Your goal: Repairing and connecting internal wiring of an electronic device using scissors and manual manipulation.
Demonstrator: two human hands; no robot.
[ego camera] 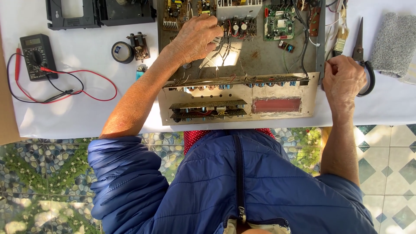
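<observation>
Patterned floor tiles (381,160) and a pebble-print mat (43,173) lie nearest the viewer, beneath the person's blue quilted jacket (234,186). Beyond them, a white-covered tabletop (78,117) carries an opened amplifier chassis (242,56), its lid already off and its front panel (238,104) facing the person, with boards and wiring exposed. The right hand (344,78) rests at the chassis's right edge, fingers curled closed on the metal rim, apparently steadying it. The left hand (195,37) reaches deeper inside, fingers bent down among the loose wires (221,47) just before a row of capacitors (238,28); whether they pinch a wire cannot be told. A green circuit board (279,21) sits farther right. Judged from this, disassembly is complete and internal work is in progress; reassembly remains. To the left lie a multimeter (37,56) with red and black leads (86,86) and a tape roll (122,52); scissors (359,47) and a grey cloth (396,43) lie right.
</observation>
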